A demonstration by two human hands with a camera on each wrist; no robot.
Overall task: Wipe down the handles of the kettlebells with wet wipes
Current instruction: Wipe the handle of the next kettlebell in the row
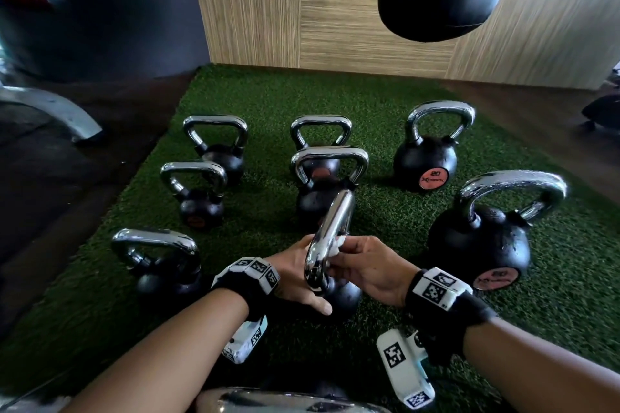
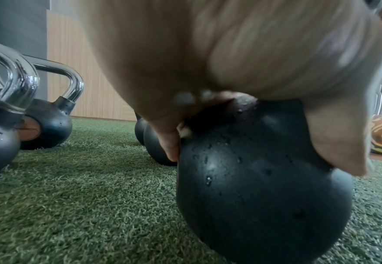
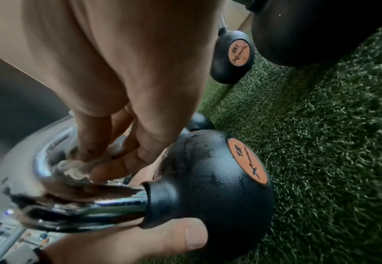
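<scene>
Turf [image 1: 385,111], nine kettlebells [image 1: 424,161]: left hand [image 1: 295,275] grips one, right hand [image 1: 372,265] one wipe [image 1: 337,245].

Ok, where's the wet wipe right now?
Centre of the head view: the wet wipe is pinched in the right hand against the chrome handle of the near kettlebell, which the left hand grips.

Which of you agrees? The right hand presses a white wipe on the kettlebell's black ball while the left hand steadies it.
No: the right hand presses the white wipe on the chrome handle of the kettlebell, while the left hand steadies it; see the right wrist view.
</scene>
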